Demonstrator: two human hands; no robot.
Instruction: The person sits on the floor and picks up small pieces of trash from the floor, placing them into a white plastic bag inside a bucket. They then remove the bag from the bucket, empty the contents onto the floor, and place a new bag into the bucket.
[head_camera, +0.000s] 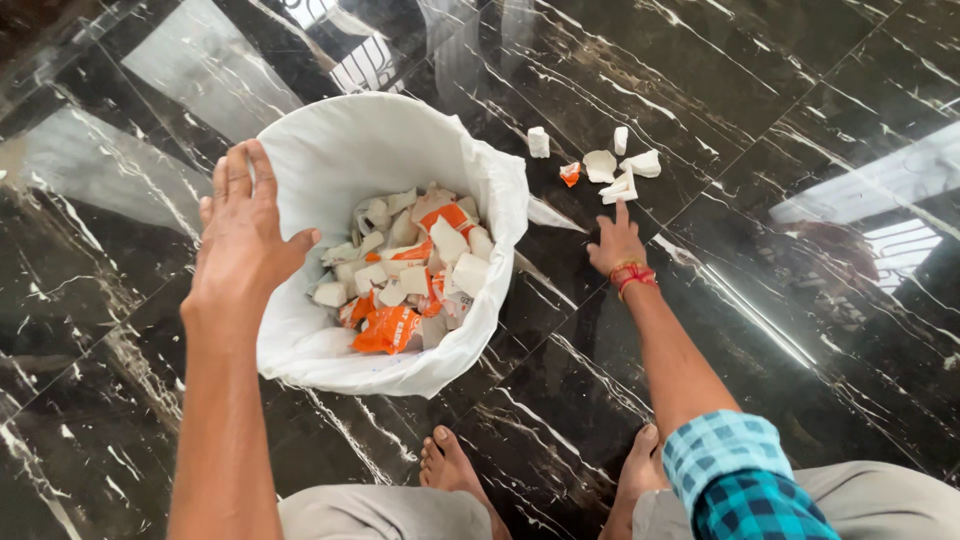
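My left hand (243, 232) grips the near-left rim of a white bag (340, 150) that lines a bin on the floor. Inside the bag lie several white and orange broken pieces (410, 270). My right hand (617, 242), with a red thread band at the wrist, reaches down to the floor with a finger stretched out. It holds nothing and is just short of a small cluster of white shards (620, 170) and one orange shard (570, 173). A single white piece (538, 141) lies a little to the left of the cluster.
The floor (780, 330) is glossy black marble with white veins and bright window reflections. My bare feet (450, 465) rest close below the bag, with my knees in grey trousers at the bottom edge. My right sleeve is blue checked cloth.
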